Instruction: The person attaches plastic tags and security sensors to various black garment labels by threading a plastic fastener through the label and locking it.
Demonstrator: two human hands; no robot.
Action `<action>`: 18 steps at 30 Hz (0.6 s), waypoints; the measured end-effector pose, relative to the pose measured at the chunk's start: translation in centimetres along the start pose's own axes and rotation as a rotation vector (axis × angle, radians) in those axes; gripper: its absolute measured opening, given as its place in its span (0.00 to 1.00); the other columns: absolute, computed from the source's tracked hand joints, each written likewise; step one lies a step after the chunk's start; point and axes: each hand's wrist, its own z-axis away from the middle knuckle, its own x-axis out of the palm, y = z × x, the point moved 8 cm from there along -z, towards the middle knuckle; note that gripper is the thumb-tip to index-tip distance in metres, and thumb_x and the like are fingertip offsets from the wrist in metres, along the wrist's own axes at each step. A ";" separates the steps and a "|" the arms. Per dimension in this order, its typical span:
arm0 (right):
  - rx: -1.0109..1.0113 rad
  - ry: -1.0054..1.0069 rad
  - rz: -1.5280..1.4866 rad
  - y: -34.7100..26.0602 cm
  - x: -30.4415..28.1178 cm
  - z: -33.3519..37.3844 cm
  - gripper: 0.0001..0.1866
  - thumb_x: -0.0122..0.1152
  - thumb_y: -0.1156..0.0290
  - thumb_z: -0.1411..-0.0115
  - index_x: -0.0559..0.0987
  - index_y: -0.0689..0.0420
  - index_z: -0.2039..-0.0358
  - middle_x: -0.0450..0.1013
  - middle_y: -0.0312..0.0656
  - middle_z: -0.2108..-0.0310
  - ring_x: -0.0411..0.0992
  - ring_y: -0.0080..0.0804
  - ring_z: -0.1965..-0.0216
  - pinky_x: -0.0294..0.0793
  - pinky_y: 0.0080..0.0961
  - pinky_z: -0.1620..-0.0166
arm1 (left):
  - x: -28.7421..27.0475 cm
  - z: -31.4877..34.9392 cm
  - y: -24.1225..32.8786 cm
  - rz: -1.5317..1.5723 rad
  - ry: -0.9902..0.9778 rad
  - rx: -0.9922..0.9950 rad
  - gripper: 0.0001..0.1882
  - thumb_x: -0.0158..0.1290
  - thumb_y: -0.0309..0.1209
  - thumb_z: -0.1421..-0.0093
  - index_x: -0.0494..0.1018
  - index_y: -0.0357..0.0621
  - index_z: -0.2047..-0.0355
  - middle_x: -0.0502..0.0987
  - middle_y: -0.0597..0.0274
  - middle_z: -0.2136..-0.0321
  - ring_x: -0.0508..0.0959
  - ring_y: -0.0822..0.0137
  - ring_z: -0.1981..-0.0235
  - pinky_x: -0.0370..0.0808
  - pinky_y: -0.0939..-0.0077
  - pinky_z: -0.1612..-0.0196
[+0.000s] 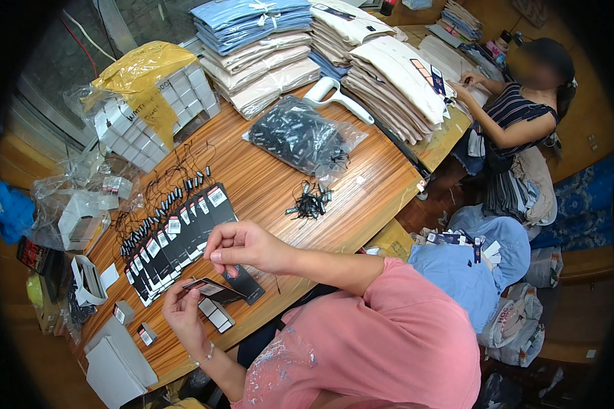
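My left hand (pixel 183 319), a bracelet at its wrist, pinches a folded black hang tag (pixel 215 289) above the table's near edge. Just above that tag is my right hand (pixel 247 247), fingers curled and pressed together; whatever they hold is too small to make out. Under the hands lie another dark tag (pixel 250 289) and a block of white labels (pixel 216 315). Left of my right hand, black hang tags with white barcode stickers (pixel 162 253) overlap in a slanting row. Their black strings (pixel 170 203) trail away from me.
A heap of black tag strings (pixel 310 200) lies beyond my right arm, near a clear bag of them (pixel 300 133). White boxes (pixel 153 112), folded garments (pixel 256 65) and a white plastic handle (pixel 338 99) stand behind. Paper sheets (pixel 116 361) sit front left. A co-worker (pixel 518 112) handles tags.
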 end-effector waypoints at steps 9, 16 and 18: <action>-0.005 0.094 -0.004 -0.5 -1.2 0.3 0.10 0.52 0.75 0.44 0.68 0.62 0.61 0.68 0.35 0.78 0.66 0.16 0.76 0.66 0.12 0.75 | 1.0 -0.3 -0.5 -0.012 -0.036 -0.020 0.10 0.50 0.21 0.47 0.69 0.36 0.63 0.73 0.64 0.70 0.73 0.77 0.72 0.71 0.87 0.70; -0.069 0.125 0.038 -1.6 -1.5 0.7 0.14 0.53 0.77 0.45 0.68 0.63 0.57 0.70 0.38 0.75 0.69 0.19 0.73 0.69 0.14 0.69 | 2.3 -0.4 -1.1 -0.027 -0.086 -0.049 0.11 0.52 0.21 0.48 0.69 0.36 0.63 0.73 0.64 0.71 0.73 0.77 0.72 0.71 0.87 0.70; -0.078 0.137 0.064 -2.0 -1.4 0.8 0.13 0.53 0.78 0.45 0.69 0.63 0.58 0.72 0.40 0.73 0.70 0.21 0.72 0.70 0.15 0.66 | 2.8 -0.2 -1.5 -0.024 -0.099 -0.077 0.11 0.52 0.21 0.48 0.69 0.36 0.63 0.74 0.64 0.71 0.73 0.78 0.73 0.71 0.87 0.71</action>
